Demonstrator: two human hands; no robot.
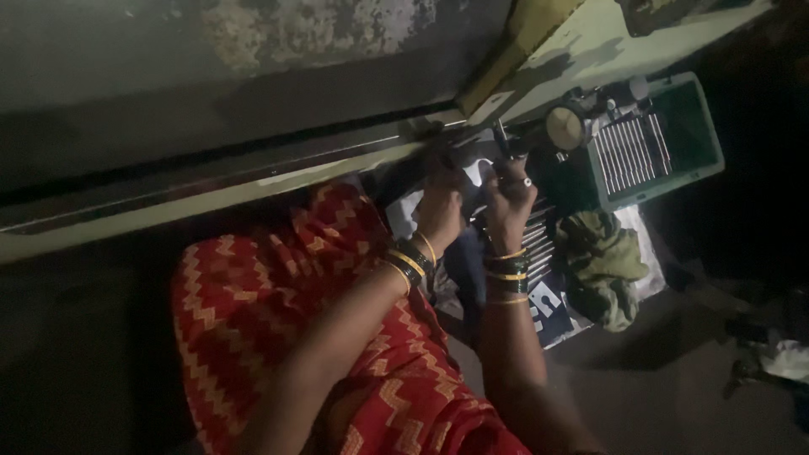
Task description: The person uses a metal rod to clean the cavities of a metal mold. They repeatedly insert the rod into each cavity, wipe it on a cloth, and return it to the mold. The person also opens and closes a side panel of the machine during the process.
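- The left hand (440,211) is curled around a dark metal part (472,154) at the worktop (211,198) edge.
- The right hand (508,200) is pinched on a thin rod (500,139) pointing toward 12 o'clock.
- A green tray (704,126) lies at 2 o'clock.

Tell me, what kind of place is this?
Probably a small, dim workshop. There is a round dial gauge, a green tray of metal rods, and an oily-looking rag beside the hands.

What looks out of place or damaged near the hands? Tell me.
A crumpled green cloth lies bunched right of the right hand, below the green tray. The grey wall above is blotchy and worn. Too dark to tell more.
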